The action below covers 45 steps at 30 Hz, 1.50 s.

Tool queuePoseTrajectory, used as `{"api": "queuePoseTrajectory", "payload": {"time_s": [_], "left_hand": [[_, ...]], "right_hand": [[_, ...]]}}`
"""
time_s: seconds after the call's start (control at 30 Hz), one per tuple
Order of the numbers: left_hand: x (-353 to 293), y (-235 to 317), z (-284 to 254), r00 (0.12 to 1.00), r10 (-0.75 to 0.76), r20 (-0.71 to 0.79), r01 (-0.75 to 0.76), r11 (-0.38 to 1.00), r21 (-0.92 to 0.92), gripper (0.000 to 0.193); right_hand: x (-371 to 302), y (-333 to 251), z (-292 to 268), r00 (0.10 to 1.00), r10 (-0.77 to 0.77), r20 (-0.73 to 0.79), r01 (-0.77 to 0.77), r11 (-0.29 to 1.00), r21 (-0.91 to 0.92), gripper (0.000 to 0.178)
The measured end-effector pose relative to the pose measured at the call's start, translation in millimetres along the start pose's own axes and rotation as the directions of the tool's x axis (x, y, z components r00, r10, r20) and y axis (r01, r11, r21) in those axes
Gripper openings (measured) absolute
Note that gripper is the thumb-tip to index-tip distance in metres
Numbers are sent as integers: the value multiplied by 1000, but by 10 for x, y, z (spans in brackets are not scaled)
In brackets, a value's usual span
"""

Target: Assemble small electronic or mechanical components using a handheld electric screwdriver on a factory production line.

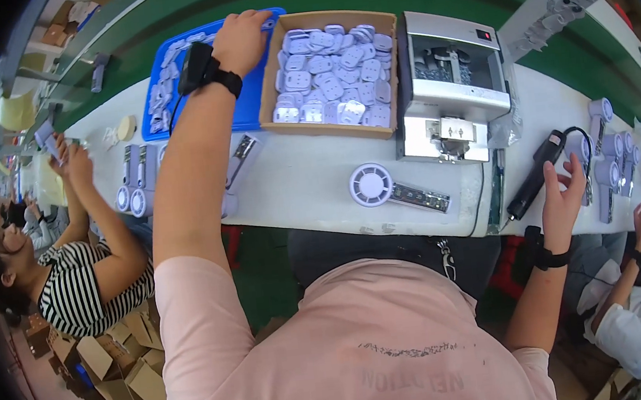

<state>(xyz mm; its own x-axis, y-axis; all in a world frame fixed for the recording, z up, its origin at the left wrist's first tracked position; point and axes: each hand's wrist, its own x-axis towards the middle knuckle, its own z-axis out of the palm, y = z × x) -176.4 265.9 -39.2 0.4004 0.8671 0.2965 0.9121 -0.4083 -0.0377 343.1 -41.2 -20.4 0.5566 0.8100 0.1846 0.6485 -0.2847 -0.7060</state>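
Note:
My left hand [241,43] reaches over the far right corner of a blue tray [248,102], its fingers bent down and partly hidden. A small lavender part shows at the fingertips; whether they grip it is unclear. Lavender plastic pieces [163,88] lie in the tray's left side. My right hand [562,198] is raised, fingers apart, holding nothing, beside a black electric screwdriver [537,175] that lies at a slant on the bench. Before me rests a lavender handheld fan [371,185], its handle uncovered and showing a circuit board [422,198].
A cardboard box [267,100] full of lavender covers stands beside a metal screw feeder [451,69]. More fans [138,176] lie left, partly behind my arm; others [607,170] stand right. Co-workers sit on both sides: striped shirt [84,291] left, white shirt [639,330] right.

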Motion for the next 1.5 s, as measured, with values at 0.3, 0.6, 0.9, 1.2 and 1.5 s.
{"api": "queuePoseTrajectory", "payload": {"time_s": [0.3,0.6,0.9,1.2,1.5], "left_hand": [[287,-180,345,985,-29,170,29,1000,5,41],[-858,1092,-1123,972,-173,158,219,428,-877,38],[-1968,2309,-961,970,-45,239,236,-54,-970,38],[-1663,2155,-728,963,235,-129,-255,651,-715,39],[-1604,2096,-488,931,356,-82,-291,587,-756,26]], "right_hand": [[-73,-473,195,981,-160,108,127,957,262,44],[-457,-971,334,814,-413,408,168,840,516,38],[-768,-1207,670,550,-691,470,461,720,519,29],[-799,-1279,762,489,-708,510,771,624,128,24],[-756,-1189,865,440,-691,573,813,578,72,20]]}}
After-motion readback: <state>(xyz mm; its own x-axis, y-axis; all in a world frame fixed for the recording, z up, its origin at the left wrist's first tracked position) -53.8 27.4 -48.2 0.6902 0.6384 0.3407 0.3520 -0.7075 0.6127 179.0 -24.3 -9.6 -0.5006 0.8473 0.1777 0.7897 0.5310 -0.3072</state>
